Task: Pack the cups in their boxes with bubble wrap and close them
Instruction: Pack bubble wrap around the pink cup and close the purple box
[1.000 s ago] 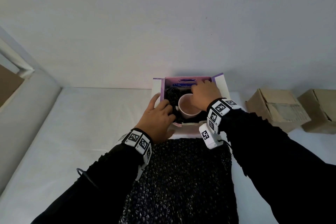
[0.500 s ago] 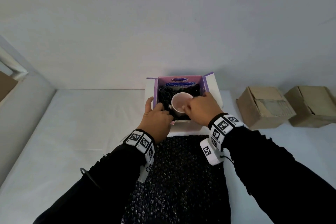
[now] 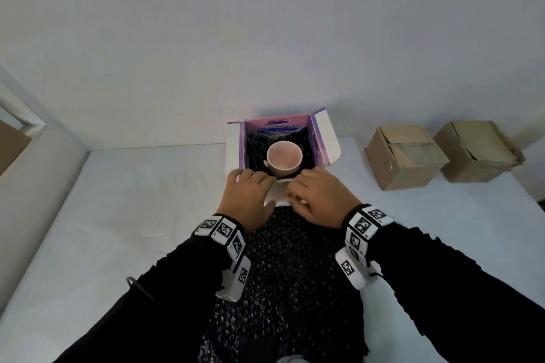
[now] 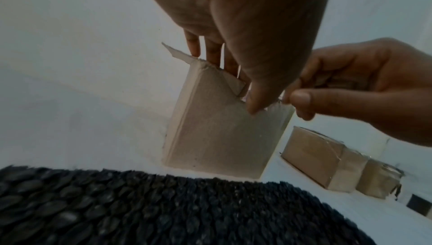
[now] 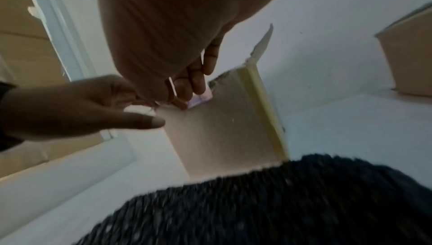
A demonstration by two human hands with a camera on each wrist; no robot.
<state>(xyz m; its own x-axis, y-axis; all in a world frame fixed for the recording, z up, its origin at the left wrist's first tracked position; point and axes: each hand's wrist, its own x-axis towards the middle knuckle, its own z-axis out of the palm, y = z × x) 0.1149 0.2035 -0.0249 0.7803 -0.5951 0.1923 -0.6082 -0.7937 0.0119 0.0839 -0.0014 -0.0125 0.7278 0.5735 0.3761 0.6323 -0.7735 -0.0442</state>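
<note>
A pink cup [image 3: 284, 156] stands upright in the open purple-and-white box [image 3: 324, 138], on black bubble wrap [image 3: 256, 147] that lines the inside. Both hands are at the box's near rim. My left hand [image 3: 253, 183] has its fingers [image 4: 211, 49] over the near flap and its thumb on the outer face. My right hand [image 3: 306, 186] pinches the same flap beside it, its fingers [image 5: 198, 82] on the purple inner side. Neither hand touches the cup. A large black bubble wrap sheet [image 3: 289, 274] lies on the table under my wrists, up against the box [image 4: 222, 138].
Two shut brown cardboard boxes [image 3: 404, 156] [image 3: 474, 150] sit at the right on the white table [image 3: 118, 215]. A white wall runs just behind the purple box. A low ledge borders the table on the left.
My right hand has let go of the cup and drawn back to the near flap. My left hand moved from the box's left side to the same flap.
</note>
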